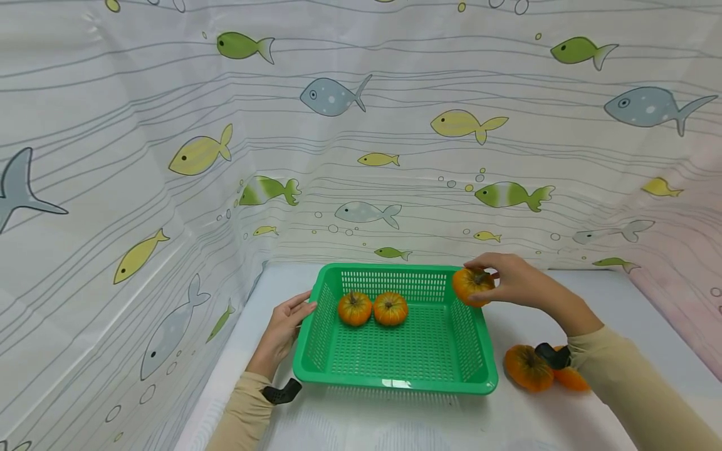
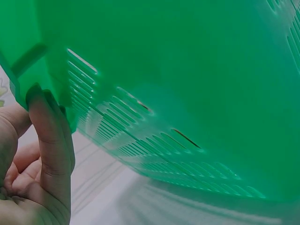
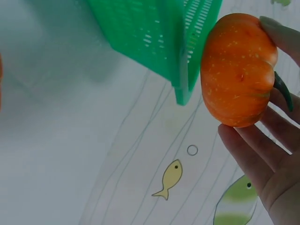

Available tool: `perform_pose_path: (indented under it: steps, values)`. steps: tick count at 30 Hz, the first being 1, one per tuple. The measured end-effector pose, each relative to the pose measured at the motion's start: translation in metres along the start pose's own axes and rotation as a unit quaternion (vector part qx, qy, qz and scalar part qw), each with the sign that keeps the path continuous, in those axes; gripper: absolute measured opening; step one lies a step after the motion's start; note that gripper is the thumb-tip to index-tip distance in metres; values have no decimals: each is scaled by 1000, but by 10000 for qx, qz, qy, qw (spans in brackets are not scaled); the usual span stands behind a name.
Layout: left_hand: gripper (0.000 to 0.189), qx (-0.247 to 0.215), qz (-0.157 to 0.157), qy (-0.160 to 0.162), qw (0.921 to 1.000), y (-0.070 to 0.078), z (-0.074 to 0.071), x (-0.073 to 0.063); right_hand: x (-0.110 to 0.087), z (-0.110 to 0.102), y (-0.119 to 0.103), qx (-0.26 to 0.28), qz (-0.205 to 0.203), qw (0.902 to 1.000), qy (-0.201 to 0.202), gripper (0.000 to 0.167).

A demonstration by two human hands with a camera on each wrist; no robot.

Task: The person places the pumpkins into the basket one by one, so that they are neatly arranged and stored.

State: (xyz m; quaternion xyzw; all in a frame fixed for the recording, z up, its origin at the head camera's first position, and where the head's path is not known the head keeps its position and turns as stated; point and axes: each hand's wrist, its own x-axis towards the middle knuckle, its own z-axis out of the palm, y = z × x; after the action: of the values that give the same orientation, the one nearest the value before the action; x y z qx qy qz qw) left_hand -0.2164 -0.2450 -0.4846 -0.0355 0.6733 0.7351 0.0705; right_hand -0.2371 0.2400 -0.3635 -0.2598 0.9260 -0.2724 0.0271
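Note:
A green plastic basket (image 1: pixel 395 351) holds two small orange pumpkins, a left one (image 1: pixel 355 309) and a right one (image 1: pixel 390 309), side by side toward its back left. My left hand (image 1: pixel 286 322) grips the basket's left rim, its fingertips bent at the edge in the left wrist view. Between thumb and fingers, my right hand (image 1: pixel 510 282) holds another orange pumpkin (image 1: pixel 471 286) over the back right corner of the basket. The right wrist view shows this pumpkin (image 3: pixel 239 70) close beside the rim, with its dark green stem toward the palm.
Right of the basket, a pumpkin (image 1: pixel 528 368) lies on the white table (image 1: pixel 361 426), with another (image 1: pixel 572 378) partly hidden behind the right wrist's black strap. A fish-patterned sheet (image 1: pixel 361 188) stands behind and to the left.

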Motion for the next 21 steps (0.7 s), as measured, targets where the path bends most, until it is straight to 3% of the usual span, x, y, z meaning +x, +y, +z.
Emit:
perform_pose_path:
  steps: [21]
  values:
    - [55, -35, 15, 26, 10000, 0, 0, 0, 45, 23, -30, -337, -444, 9973, -470, 61]
